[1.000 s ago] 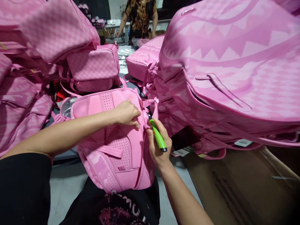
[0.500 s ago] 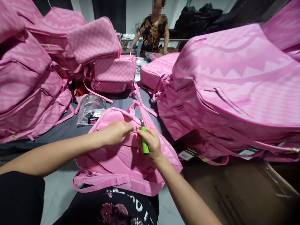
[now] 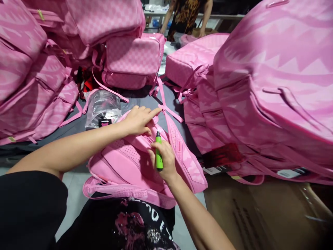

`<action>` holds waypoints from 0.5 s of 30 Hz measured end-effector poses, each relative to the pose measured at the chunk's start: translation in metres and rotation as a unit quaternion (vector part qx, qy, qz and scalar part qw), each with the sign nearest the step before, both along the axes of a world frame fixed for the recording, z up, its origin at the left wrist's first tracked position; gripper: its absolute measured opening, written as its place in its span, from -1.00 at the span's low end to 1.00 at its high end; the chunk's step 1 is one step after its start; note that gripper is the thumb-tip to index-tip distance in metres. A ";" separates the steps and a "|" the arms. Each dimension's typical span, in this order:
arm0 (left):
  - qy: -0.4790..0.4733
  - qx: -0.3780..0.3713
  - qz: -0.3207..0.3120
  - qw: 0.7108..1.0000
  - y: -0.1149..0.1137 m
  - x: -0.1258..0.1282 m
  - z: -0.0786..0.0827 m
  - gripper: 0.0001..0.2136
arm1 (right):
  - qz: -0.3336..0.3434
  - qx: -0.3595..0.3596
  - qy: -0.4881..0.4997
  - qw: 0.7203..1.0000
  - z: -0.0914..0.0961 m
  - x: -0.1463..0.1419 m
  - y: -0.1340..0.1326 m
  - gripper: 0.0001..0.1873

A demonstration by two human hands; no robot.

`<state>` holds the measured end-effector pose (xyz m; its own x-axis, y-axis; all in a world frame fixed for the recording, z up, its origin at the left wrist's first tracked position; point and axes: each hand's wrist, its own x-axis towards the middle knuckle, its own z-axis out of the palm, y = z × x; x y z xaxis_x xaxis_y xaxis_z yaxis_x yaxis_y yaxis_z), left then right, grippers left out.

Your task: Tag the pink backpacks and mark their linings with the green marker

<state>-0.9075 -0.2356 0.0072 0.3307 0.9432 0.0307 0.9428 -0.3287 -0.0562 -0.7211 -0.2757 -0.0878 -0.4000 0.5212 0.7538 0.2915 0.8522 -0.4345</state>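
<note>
A pink backpack (image 3: pixel 122 170) lies on its front against my lap, its padded back and straps upward. My left hand (image 3: pixel 139 119) rests over its top end, index finger stretched to the strap near the top handle and thumb apart below. My right hand (image 3: pixel 166 158) is closed around a green pen-shaped tool (image 3: pixel 158 152) with black ends and a small metal tip pointing up. What kind of tool it is, I cannot make out. The right fingertips are at the backpack's upper back panel, just below my left hand. A shoulder strap (image 3: pixel 179 146) runs along the right side.
More pink backpacks are piled at left (image 3: pixel 23 83) and right (image 3: pixel 281 80). Beyond the left hand lie a clear plastic bag (image 3: pixel 100 107) and a black tag (image 3: pixel 104 122). A brown cardboard box (image 3: pixel 249 215) stands at lower right. Another person (image 3: pixel 186 17) stands across the table.
My left hand has moved up and right from the back panel to the top end, its index finger now extended. The right hand still holds the green tool. The view has tilted down.
</note>
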 end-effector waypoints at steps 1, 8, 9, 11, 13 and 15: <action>-0.004 0.002 -0.012 1.000 0.000 -0.002 -0.003 -0.10 | 0.010 -0.001 -0.005 1.000 -0.001 0.002 0.000 -0.81; 0.063 -0.001 -0.013 0.998 -0.007 0.010 -0.006 0.13 | 0.064 -0.114 0.054 0.990 -0.016 0.017 0.017 -0.59; 0.083 -0.009 -0.004 0.996 -0.007 0.012 -0.007 0.13 | 0.064 -0.137 0.066 0.986 -0.018 0.017 0.018 -0.53; 0.102 -0.016 0.012 0.995 -0.006 0.016 -0.012 0.12 | 0.061 -0.180 0.079 0.979 -0.019 0.017 0.019 -0.46; 0.094 -0.004 0.015 0.995 -0.004 0.017 -0.017 0.10 | 0.055 -0.202 0.063 0.976 -0.015 0.018 0.021 -0.52; 0.080 0.013 0.010 0.997 -0.002 0.015 -0.022 0.05 | 0.049 -0.199 0.017 0.979 -0.006 0.021 0.026 -0.67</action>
<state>-0.8921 -0.2376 -0.0146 0.3153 0.9490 0.0046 0.9272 -0.3070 -0.2145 -0.7000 -0.2500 -0.0936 -0.4409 0.7372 0.5120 0.1971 0.6360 -0.7461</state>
